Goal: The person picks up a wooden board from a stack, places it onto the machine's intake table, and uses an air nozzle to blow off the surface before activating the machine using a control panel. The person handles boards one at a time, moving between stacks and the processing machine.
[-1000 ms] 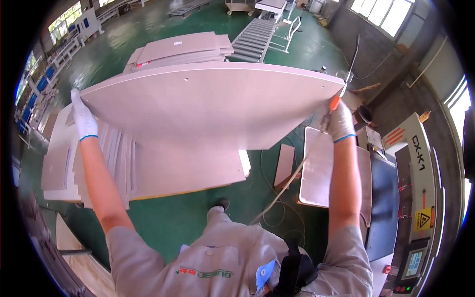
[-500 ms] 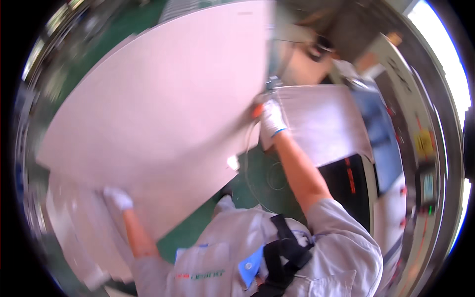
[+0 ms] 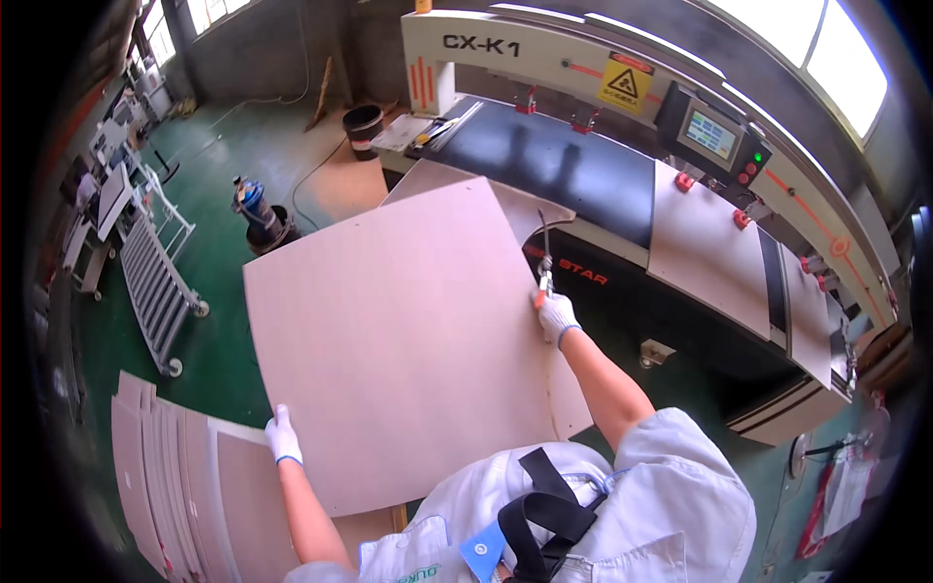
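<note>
A large pinkish-grey board (image 3: pixel 389 321) is tilted in front of my body, its lower edge close to my waist. My left hand (image 3: pixel 283 434), in a white glove, grips the board's left edge near the lower corner. At the board's right edge, my gloved right hand (image 3: pixel 557 316) is closed round an air blow gun (image 3: pixel 544 279) with an orange part and a long thin nozzle pointing up and away. A thin hose hangs from the gun along the board. Whether the right fingers also hold the board's edge is hidden.
Ahead and right stands a long machine (image 3: pixel 607 209) with red clamps, a screen (image 3: pixel 709 133) and boards on its bed. Several boards lean in a stack (image 3: pixel 160 457) at the lower left. A slatted cart (image 3: pixel 160 282), a blue canister (image 3: pixel 251 199) and a dark bucket (image 3: pixel 362 126) stand beyond.
My view has swung, bringing the machine's front across the right. The board has come from the left to in front of me, away from the stack. Both hands keep their holds.
</note>
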A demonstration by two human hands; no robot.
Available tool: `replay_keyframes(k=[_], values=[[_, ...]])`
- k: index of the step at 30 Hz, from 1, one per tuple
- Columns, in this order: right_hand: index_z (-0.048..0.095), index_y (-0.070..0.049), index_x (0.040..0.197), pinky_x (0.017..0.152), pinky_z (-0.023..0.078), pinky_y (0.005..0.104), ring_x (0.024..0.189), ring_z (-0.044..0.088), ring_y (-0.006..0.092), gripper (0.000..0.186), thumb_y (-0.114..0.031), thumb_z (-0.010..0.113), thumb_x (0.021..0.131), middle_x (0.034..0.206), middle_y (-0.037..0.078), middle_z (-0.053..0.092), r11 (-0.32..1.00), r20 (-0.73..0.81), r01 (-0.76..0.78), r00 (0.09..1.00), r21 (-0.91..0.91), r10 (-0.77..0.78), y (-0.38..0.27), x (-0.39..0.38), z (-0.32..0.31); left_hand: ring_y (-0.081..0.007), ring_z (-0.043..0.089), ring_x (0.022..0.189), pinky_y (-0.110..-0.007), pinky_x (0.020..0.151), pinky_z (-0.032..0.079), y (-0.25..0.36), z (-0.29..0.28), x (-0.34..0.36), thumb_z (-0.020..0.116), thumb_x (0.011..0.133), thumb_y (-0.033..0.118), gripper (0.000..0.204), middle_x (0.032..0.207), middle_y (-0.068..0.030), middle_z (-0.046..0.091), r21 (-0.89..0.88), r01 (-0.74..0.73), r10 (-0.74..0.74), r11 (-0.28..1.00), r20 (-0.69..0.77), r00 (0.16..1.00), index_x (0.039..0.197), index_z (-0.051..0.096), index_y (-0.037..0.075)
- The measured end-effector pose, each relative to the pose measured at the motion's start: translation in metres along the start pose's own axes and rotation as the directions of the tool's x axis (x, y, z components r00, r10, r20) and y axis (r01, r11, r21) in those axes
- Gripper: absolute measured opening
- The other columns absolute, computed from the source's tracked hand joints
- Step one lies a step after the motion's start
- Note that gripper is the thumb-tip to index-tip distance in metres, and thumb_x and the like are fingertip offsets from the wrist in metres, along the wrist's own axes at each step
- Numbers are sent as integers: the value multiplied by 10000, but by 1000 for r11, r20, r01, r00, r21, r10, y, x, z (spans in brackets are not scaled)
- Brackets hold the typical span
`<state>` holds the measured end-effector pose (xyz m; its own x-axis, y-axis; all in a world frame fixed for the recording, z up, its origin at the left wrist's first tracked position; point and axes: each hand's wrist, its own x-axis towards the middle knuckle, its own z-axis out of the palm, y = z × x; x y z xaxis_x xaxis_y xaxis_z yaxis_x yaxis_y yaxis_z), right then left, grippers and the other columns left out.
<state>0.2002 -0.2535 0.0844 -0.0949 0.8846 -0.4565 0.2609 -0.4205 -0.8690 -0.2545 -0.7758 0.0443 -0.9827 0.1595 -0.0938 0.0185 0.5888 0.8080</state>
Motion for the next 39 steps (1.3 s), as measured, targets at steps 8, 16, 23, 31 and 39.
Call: replay_keyframes(k=[8, 16, 23, 31, 39], values=[[698, -97, 929, 491, 407, 454, 531, 529, 234, 316, -407, 760, 941, 709, 55, 582, 985, -355, -166, 919, 38, 169, 39, 137, -235, -470, 693, 826, -530, 798, 524, 170, 276, -28, 705, 960, 575, 693, 838, -306, 720, 310, -146, 44, 939, 313, 949, 859, 732, -110], [725, -5, 966, 636, 503, 440, 702, 652, 217, 382, -354, 587, 1039, 792, 115, 697, 975, -381, -221, 904, -30, 193, 134, 103, -290, -425, 332, 1548, -551, 1300, 206, 319, 385, -118, 830, 777, 629, 1131, 1684, -254, 336, 534, -721, 263, 441, 692, 673, 1616, 373, 24], [729, 19, 968, 661, 507, 438, 696, 667, 266, 412, -361, 584, 1030, 765, 158, 698, 968, -338, -244, 917, -61, 210, 63, 152, -247, -477, 171, 1597, -634, 1302, 62, 345, 515, -105, 867, 610, 729, 1321, 1680, -264, 306, 177, -980, 422, 96, 884, 201, 1607, 378, 13], [755, 14, 975, 765, 546, 458, 834, 728, 373, 422, -381, 606, 1000, 863, 222, 746, 937, -291, -203, 950, -285, 118, -2, 279, -233, -464, 443, 1455, -559, 1245, 314, 494, 679, -25, 796, 845, 513, 876, 1505, -283, 534, -45, -902, 414, 430, 897, 153, 1484, 521, -19], [709, 3, 983, 595, 480, 377, 659, 595, 166, 320, -309, 641, 996, 761, 51, 646, 954, -230, -276, 942, -117, 244, -38, 297, -215, -164, 678, 971, -303, 796, 521, 780, 993, 2, 635, 1000, 154, 259, 1091, -55, 720, -703, 207, 520, 680, 662, 540, 1208, 708, 18]])
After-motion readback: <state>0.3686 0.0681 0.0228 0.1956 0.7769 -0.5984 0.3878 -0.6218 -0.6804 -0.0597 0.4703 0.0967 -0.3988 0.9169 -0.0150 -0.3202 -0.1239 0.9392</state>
